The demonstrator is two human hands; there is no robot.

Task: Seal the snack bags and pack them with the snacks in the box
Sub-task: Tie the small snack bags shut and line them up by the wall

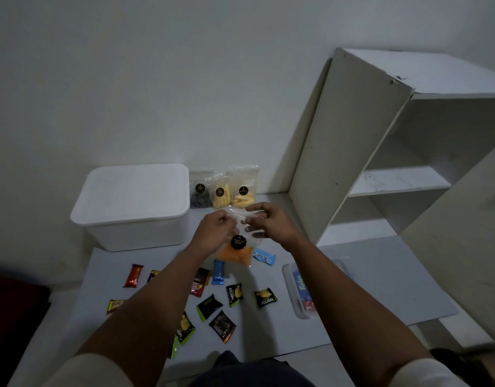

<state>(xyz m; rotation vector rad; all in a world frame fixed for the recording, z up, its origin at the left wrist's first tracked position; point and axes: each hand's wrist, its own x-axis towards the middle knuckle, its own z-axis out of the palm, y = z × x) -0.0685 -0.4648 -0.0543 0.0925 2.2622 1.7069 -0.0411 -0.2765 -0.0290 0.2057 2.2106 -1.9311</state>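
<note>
Left hand (217, 229) and right hand (264, 222) pinching top of one clear bag of orange snacks (236, 251), three clear snack bags (224, 188) just beyond hands, one lidded white box (132, 205) beyond left hand, two blue wrappers (218, 272) below held bag

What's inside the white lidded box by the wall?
Cannot tell: the white lidded box is closed and opaque, hiding its contents. Nothing rests on its lid; three clear snack bags stand beside it.

Dim, flat indoor light with soft shadows, slight grain and softness, and wide-angle bending toward the edges.
</note>
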